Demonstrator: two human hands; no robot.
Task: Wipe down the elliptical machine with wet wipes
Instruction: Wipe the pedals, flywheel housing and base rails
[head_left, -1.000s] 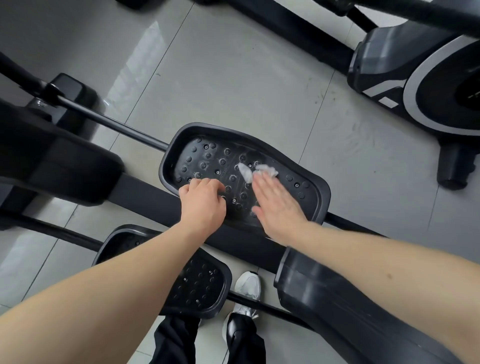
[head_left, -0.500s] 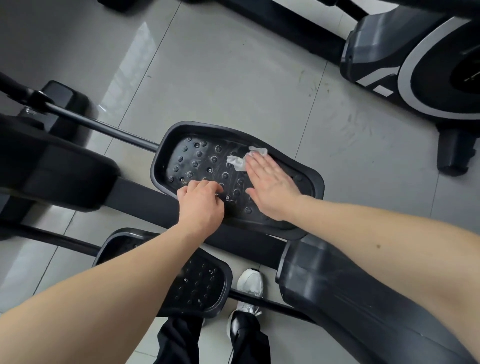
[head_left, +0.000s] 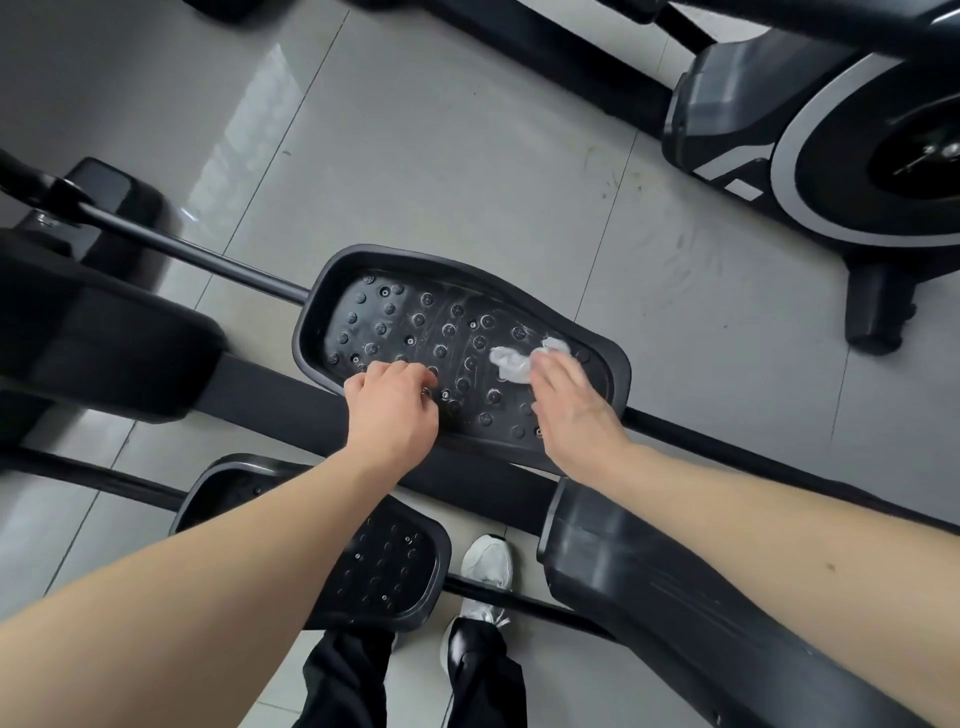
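The elliptical's black studded pedal (head_left: 415, 322) lies in the middle of the view, its surface streaked wet. A crumpled white wet wipe (head_left: 511, 362) sits on the pedal's right half. My right hand (head_left: 566, 410) lies flat with straight fingers pressing the wipe onto the pedal. My left hand (head_left: 392, 410) grips the pedal's near rim, fingers curled over the edge. A second pedal (head_left: 384, 571) sits lower, partly hidden by my left forearm.
Black machine covers stand at left (head_left: 104, 343) and lower right (head_left: 649, 587). Another exercise machine with a flywheel housing (head_left: 852, 156) stands on the grey tile floor (head_left: 467, 156) at top right. My white shoe (head_left: 485, 564) shows below.
My right hand slid the wipe first toward the far middle of the pedal, then back to its right end. My left hand kept its grip on the near rim.
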